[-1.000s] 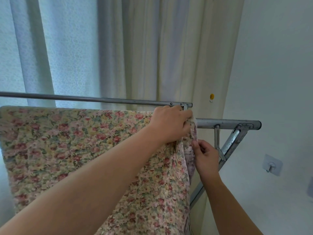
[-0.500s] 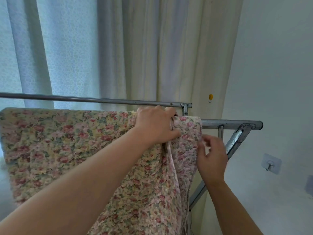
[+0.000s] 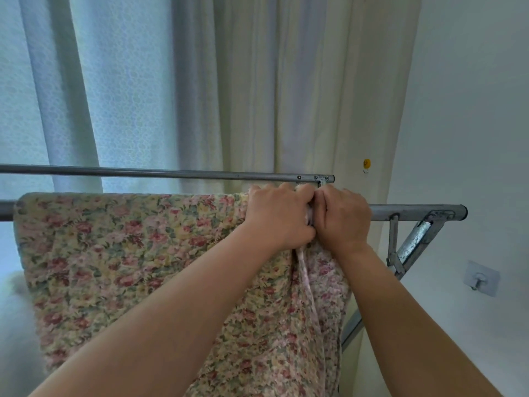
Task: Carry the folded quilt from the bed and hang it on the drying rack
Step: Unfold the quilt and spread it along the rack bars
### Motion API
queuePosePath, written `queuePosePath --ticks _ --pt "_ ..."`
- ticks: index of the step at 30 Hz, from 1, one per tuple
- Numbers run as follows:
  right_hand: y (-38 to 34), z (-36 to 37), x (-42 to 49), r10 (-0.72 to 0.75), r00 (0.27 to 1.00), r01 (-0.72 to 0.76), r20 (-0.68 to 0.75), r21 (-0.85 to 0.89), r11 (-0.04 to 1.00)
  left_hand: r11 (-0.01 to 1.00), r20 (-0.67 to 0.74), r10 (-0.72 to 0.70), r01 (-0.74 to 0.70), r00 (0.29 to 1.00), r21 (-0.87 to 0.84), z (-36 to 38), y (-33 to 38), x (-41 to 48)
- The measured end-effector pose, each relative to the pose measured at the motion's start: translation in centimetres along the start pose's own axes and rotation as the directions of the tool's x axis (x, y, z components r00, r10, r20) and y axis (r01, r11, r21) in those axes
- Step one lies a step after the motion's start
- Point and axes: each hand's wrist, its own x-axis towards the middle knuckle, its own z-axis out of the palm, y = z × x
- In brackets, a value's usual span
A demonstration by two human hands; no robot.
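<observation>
The floral quilt (image 3: 128,253) hangs draped over the near metal bar of the drying rack (image 3: 415,211) and falls toward me. My left hand (image 3: 279,217) grips a bunch of the quilt's top edge on the bar. Right beside it, touching it, my right hand (image 3: 343,217) grips the quilt's right end on the same bar. Both hands have their fingers curled over the cloth, knuckles toward me. A fold of the quilt hangs down below the two hands.
A second, thinner rack bar (image 3: 171,172) runs behind and slightly above. The rack's folding brace (image 3: 412,245) slants down at the right. Curtains (image 3: 257,81) hang behind the rack. A white wall with a stick-on hook (image 3: 482,277) stands at the right.
My right hand rose from below the bar and took hold of the quilt's right end next to my left hand. The quilt's top edge now sits bunched under both hands.
</observation>
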Motion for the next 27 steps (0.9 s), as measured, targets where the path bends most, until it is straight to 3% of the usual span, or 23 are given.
queuePosePath --ticks 16,24,27 --pt "0.7 0.3 -0.2 -0.022 1.000 0.022 0.016 -0.053 0.998 0.999 0.003 0.029 -0.029 1.000 0.041 -2.7 -8.8 -3.9" --pt "-0.9 -0.5 0.3 0.093 0.993 -0.088 0.077 -0.059 0.994 0.998 0.043 -0.053 0.053 0.998 -0.015 -2.4 -7.6 -3.6" --pt "-4.4 0.0 0.8 0.012 0.993 -0.007 0.121 -0.042 0.999 0.998 0.036 -0.061 0.062 0.997 -0.027 -2.5 -7.8 -3.6"
